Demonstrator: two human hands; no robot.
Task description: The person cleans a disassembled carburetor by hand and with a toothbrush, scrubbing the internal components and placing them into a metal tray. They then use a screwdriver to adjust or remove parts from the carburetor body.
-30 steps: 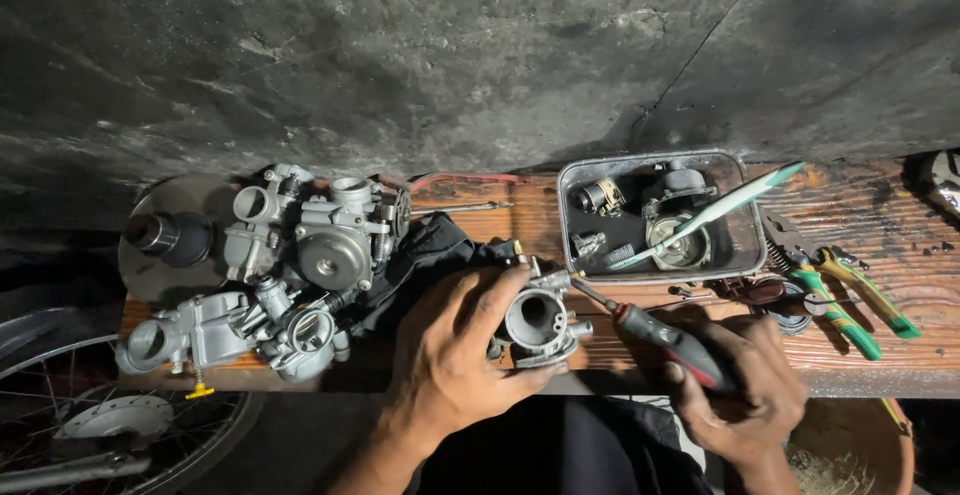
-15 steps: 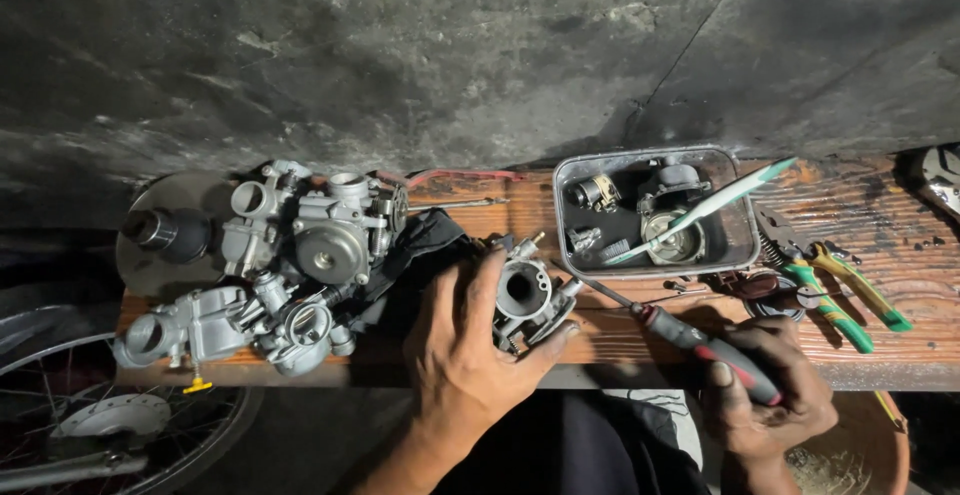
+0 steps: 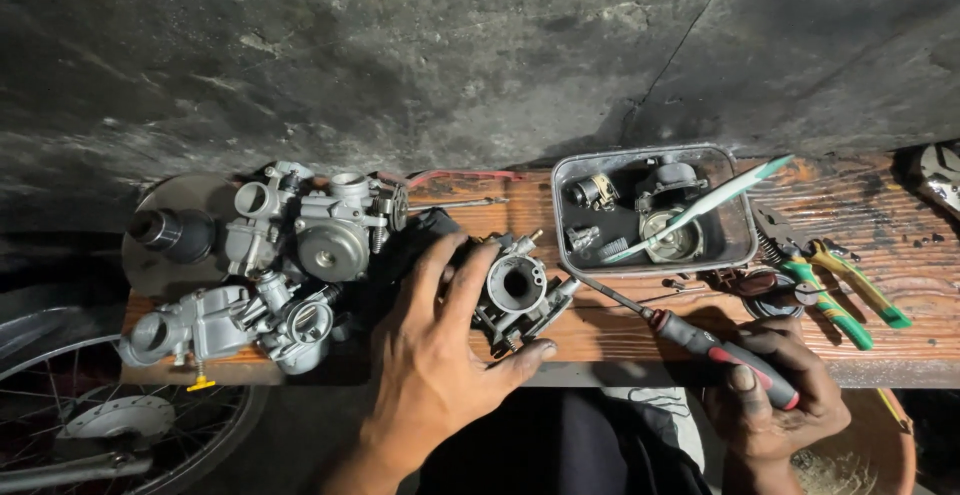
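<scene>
Tabletop (image 3: 620, 330): narrow reddish wood plank, worn, dark stains at right end, set against rough grey wall.
Left end: round metal disc (image 3: 165, 225) flat on wood, black cylinder (image 3: 170, 227) on it.
Left-centre: cluster of grey carburetors (image 3: 300, 255), packed touching; black cloth (image 3: 400, 265) just beside them.
Centre: single carburetor (image 3: 515, 290), bore facing up, near front edge.
Right-centre: rectangular metal tray (image 3: 735, 250) w/ small parts, toothbrush (image 3: 700, 210) lying across its rim.
Right: green-handled pliers (image 3: 830, 290) and a spring (image 3: 765, 245) next to tray; small screws nearby.
</scene>
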